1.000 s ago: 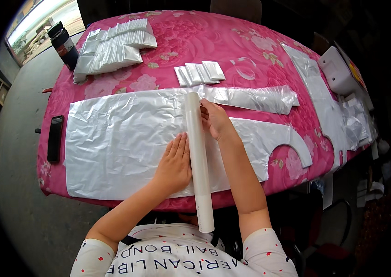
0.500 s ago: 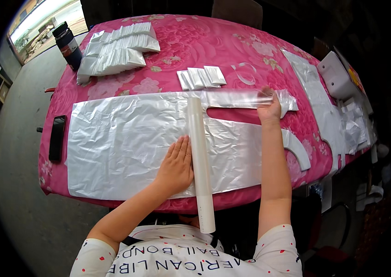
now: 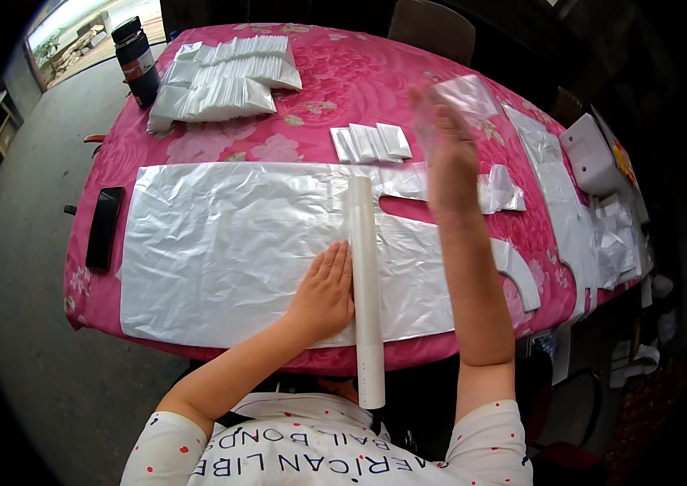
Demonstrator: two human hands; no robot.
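Note:
My left hand (image 3: 325, 290) lies flat, fingers stretched together, on the stacked white plastic bags (image 3: 214, 243). Its fingertips touch the side of a long, pale translucent bar (image 3: 366, 300), which lies across the bags and overhangs the table's near edge. Small marks show near the bar's near end. My right hand (image 3: 453, 158) is raised above the table and blurred by motion. A thin clear plastic film (image 3: 469, 95) trails at its fingers, apparently gripped; the exact hold is smeared. Beneath that forearm run the bags' narrow straps, with one bunched end (image 3: 502, 189) showing.
Small folded white packets (image 3: 370, 142) lie beyond the bags, and a large pile of them (image 3: 230, 81) sits far left beside a dark bottle (image 3: 136, 65). A black phone (image 3: 104, 229) rests at left. More plastic sheets (image 3: 550, 170) and a white container (image 3: 590, 150) occupy the right side.
My right hand has moved up and away from the bag strap, with clear film at its fingers. My left hand stays against the bar. The whole view has shifted slightly.

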